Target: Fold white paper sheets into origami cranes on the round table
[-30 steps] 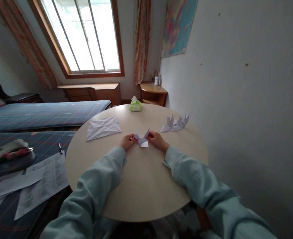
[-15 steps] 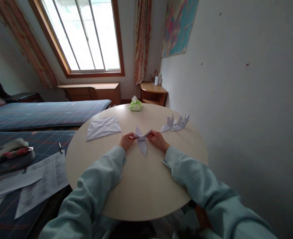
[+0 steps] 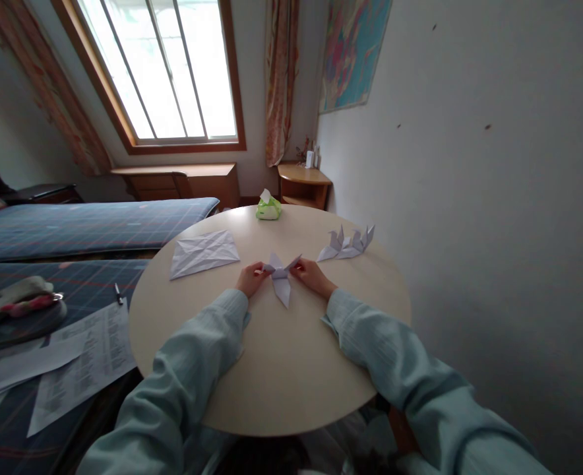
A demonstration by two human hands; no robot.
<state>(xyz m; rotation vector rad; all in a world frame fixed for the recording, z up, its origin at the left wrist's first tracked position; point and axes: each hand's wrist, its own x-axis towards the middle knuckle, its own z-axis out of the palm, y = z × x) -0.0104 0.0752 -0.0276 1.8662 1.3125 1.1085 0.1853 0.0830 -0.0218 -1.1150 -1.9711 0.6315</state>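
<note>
A partly folded white paper figure [image 3: 280, 277] lies on the round beige table [image 3: 272, 369], with a long flap pointing toward me. My left hand [image 3: 249, 279] pinches its left tip, fingers closed. My right hand [image 3: 308, 275] pinches its right tip, fingers closed too. Both forearms in pale green sleeves rest on the tabletop.
A creased white sheet [image 3: 203, 253] lies to the left. Two finished paper cranes [image 3: 345, 243] stand at the right by the wall. A green tissue pack [image 3: 268, 207] sits at the far edge. A bed with printed papers [image 3: 81, 359] and a pen [image 3: 118, 294] adjoins the table's left side.
The paper figure was opened out between my hands: its lower flap, first short and folded, now extends toward me. My hands stayed on its two tips.
</note>
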